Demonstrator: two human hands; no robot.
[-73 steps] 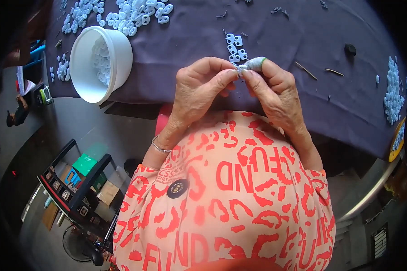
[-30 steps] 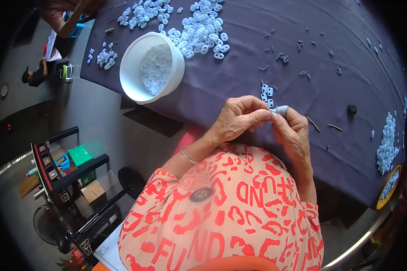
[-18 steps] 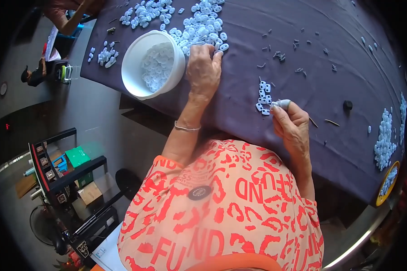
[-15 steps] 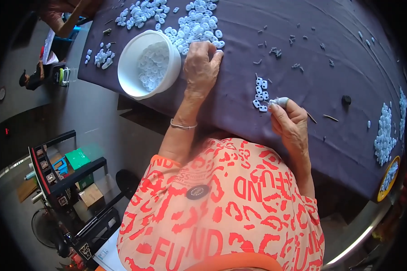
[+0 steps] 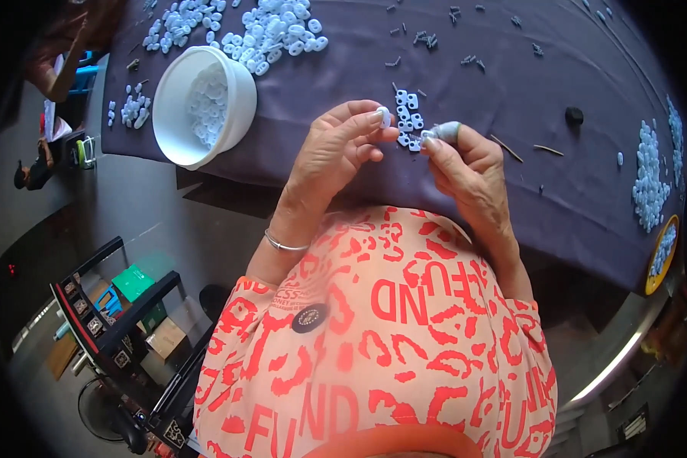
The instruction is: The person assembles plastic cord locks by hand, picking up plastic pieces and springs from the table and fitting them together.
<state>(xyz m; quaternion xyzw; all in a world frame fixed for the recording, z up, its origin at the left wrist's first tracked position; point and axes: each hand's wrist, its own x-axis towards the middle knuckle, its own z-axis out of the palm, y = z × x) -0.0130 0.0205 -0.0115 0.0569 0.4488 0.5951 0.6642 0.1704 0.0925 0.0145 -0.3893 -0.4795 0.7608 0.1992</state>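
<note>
Between its thumb and index finger, my left hand [image 5: 336,145] pinches a white oval plastic piece [image 5: 384,117], held up above the table edge. Close by on its right, my right hand [image 5: 469,164] is closed in a pinch on a small pale plastic piece [image 5: 427,137], mostly covered by the fingertips. A whitish cover [image 5: 447,133] wraps the right index finger. Just beyond the fingertips, a cluster of small white pieces with dark holes [image 5: 403,113] lies on the dark tablecloth [image 5: 504,107].
A white bucket [image 5: 242,99] of similar pieces stands at left, before a large white pile [image 5: 275,34]. Small dark pins [image 5: 427,40] lie scattered beyond. At right are two thin brown sticks [image 5: 548,150], a black lump [image 5: 574,116], a pale pile [image 5: 649,179] and a yellow-rimmed dish [image 5: 652,286].
My left hand has come from the pile beside the bucket toward my right hand, bringing a white oval piece. The whole view has shifted, with the table contents now further left and up.
</note>
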